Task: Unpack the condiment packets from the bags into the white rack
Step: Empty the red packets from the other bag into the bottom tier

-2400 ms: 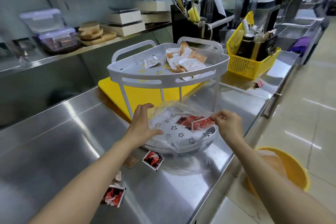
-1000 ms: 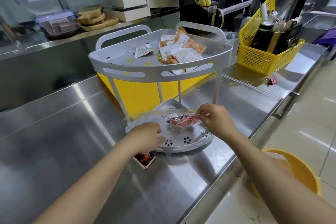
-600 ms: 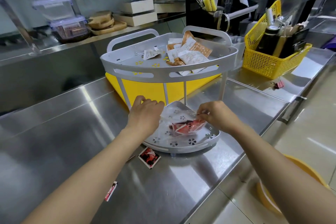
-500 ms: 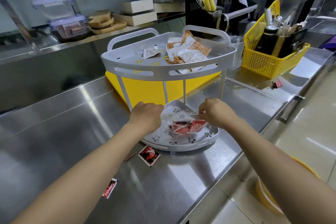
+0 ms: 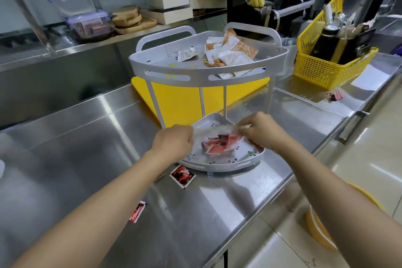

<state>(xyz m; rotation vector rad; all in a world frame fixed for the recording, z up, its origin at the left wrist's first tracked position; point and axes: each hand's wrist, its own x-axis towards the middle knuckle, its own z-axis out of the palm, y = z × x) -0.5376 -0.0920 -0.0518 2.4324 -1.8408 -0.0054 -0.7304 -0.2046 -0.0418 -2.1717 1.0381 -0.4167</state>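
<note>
Emptying a bag into the bottom shelf is the step in hand, judging by the head view. The white two-tier corner rack [image 5: 206,72] stands on the stainless-steel counter [image 5: 87,137]. Both hands work over its lower tray. The left hand [image 5: 174,143] is closed into a loose fist, fingers curled on the near edge of a clear plastic bag [image 5: 215,134]. The right hand [image 5: 258,131] pinches the opposite edge, fingers bent tight on the film. Between them the bag sags onto the lower tray, and a cluster of red condiment packets [image 5: 219,147] lies inside it, or just spilling from it; motion blur hides which.

Two loose red-and-black packets lie off the rack on the counter. One [image 5: 182,176] is just beside the tray's front edge and the other [image 5: 137,211] is nearer the person, by the left forearm. The upper tray already holds a heap of orange-and-white paper packets [image 5: 230,50].

The next move likely calls for tipping or shaking the bag so the red packets slide out onto the tray. After that the film would be drawn away without dragging them over the low rim, and the two strays gathered.

The orange packets carry white print, but it is too small to read. The red packets show a white graphic and no legible word.
</note>
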